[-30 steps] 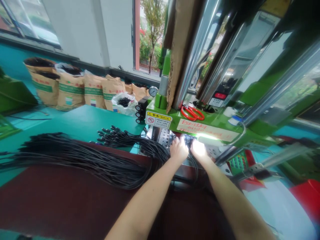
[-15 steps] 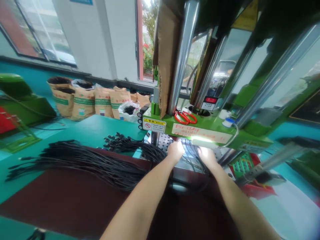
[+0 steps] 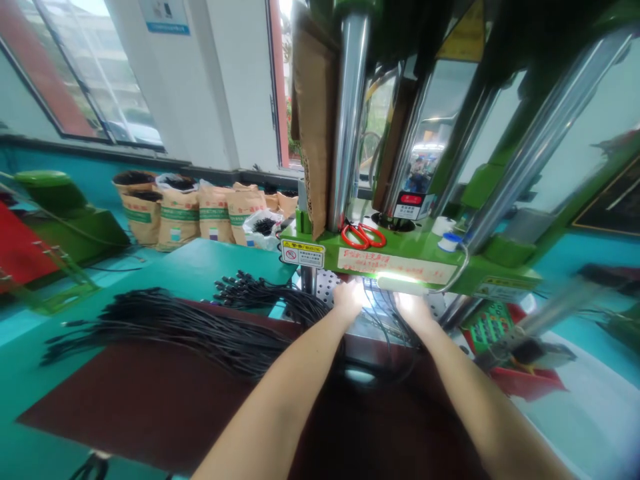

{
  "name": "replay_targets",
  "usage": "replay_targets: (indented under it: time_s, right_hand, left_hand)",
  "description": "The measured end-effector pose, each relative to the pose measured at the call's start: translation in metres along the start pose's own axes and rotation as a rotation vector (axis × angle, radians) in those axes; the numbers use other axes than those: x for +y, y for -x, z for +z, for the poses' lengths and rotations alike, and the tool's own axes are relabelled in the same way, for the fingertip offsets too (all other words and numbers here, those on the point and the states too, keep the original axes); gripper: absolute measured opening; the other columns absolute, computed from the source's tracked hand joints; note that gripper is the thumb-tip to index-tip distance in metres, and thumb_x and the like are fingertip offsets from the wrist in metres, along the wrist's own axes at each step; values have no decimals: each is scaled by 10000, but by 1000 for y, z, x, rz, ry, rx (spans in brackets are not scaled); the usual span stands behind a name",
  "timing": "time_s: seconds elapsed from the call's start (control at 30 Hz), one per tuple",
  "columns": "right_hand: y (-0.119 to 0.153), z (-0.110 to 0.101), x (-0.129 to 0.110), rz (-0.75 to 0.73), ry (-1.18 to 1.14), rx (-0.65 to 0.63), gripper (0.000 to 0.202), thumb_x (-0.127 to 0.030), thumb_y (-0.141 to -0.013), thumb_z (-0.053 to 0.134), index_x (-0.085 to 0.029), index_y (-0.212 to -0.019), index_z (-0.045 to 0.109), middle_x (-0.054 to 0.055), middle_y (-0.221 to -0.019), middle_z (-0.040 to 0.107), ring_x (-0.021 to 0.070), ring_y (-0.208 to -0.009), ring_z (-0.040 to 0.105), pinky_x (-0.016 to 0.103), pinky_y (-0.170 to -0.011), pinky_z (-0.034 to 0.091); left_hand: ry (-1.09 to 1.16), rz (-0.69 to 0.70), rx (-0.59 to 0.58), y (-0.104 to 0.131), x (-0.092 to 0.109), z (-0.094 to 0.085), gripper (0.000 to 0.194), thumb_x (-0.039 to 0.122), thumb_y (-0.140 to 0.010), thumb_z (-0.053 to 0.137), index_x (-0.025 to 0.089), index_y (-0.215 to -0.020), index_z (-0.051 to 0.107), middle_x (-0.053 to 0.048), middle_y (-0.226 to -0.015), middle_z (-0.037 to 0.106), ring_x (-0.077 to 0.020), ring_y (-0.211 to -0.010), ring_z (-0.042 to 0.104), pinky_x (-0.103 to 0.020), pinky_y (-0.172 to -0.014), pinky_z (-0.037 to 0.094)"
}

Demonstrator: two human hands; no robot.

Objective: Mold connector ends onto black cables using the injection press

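"What's the biggest thing there?"
"The green machine (image 3: 425, 245), rising beyond the left hand (image 3: 349, 298) and the right hand (image 3: 413, 307)."
"Next?"
"The green table (image 3: 200, 257), off to the left of the left hand, then a dark brown board (image 3: 150, 393), left of that hand and nearer the person."
"And the cables?"
"A long black bundle (image 3: 185, 327) lies left of the left hand; a shorter black bundle (image 3: 255, 292) runs close up to it."
"Are the hands gripping?"
"I can't tell: glare washes out the fingers. They stand apart, with a metal plate (image 3: 379, 305) between them."
"Smaller things?"
"A lit lamp (image 3: 403, 284) just above the right hand, red scissors (image 3: 370, 241) beyond the left, and a few loose thin cables (image 3: 385, 330) between both."
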State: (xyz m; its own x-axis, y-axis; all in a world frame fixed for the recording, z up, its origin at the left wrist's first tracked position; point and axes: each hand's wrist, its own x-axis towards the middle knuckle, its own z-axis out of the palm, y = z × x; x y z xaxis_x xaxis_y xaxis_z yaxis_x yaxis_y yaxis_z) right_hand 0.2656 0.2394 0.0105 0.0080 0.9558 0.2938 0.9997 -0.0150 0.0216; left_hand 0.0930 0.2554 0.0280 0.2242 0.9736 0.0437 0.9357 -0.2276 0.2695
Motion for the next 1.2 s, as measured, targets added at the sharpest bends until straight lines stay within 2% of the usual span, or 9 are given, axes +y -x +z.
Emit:
replay_targets:
  time_s: [0.1,0.2,0.37,0.53,0.63,0.73,0.8,0.93,1.2]
  right_hand:
    - [4,-8,-8,-36,-1,17,329,-261,-868,367,-138,-971,654,155,-926,658,257,-866,612,356,-754,448]
    - [6,-11,-17,-74,6,17,301,-247,-847,409,-160,-1035,628,147,-1021,635,274,-928,591,381,-776,446]
    - [1,-3,-24,-99,25,22,300,-119,-809,387,-96,-969,640,185,-1004,627,276,-939,579,392,-824,426]
    - [-3,3,-23,-91,28,41,305,-112,-817,361,-63,-910,647,197,-912,643,282,-887,588,403,-816,429]
    - [-2,-2,-22,-126,14,59,310,-129,-836,351,-83,-944,638,178,-967,635,268,-932,570,397,-849,412]
    - [0,-9,-22,-202,-10,56,308,-157,-856,348,-108,-979,626,147,-989,634,239,-947,563,359,-849,415]
    - [1,-11,-24,-254,-23,47,305,-161,-864,341,-123,-967,625,125,-958,644,219,-926,569,329,-830,424]
    - [-2,-9,-28,-302,-27,38,294,-149,-864,336,-119,-937,619,120,-904,651,216,-868,579,330,-807,425]
    - [-9,7,-36,-264,-16,42,257,-125,-829,362,-108,-822,618,134,-815,648,229,-735,581,336,-728,438]
  left_hand:
    - [18,33,82,8,6,0,305,227,-845,325,162,-1095,488,-115,-1092,579,-221,-1013,551,-330,-799,442]
    - [30,50,83,11,11,4,302,295,-822,399,138,-1049,523,-114,-989,618,-220,-955,578,-311,-777,458]
    - [29,39,62,3,10,10,251,188,-791,443,101,-1004,544,-139,-909,626,-214,-889,601,-292,-747,465]
    - [36,57,87,-4,9,13,248,114,-771,413,104,-971,560,-118,-861,628,-212,-872,592,-294,-734,468]
    - [37,68,144,0,13,13,275,139,-799,378,109,-1016,545,-129,-988,595,-225,-966,540,-313,-770,456]
    - [41,107,197,8,20,14,297,235,-838,358,132,-1057,531,-120,-1102,551,-231,-1052,470,-329,-834,422]
    - [45,134,190,11,25,16,291,261,-841,359,135,-1004,565,-114,-1012,594,-233,-1043,464,-337,-851,406]
    - [46,150,160,8,29,20,276,191,-825,363,111,-927,607,-119,-836,626,-228,-988,486,-351,-879,373]
    - [54,155,181,-1,29,22,302,178,-827,378,119,-1051,571,-111,-903,605,-223,-1005,469,-338,-904,352]
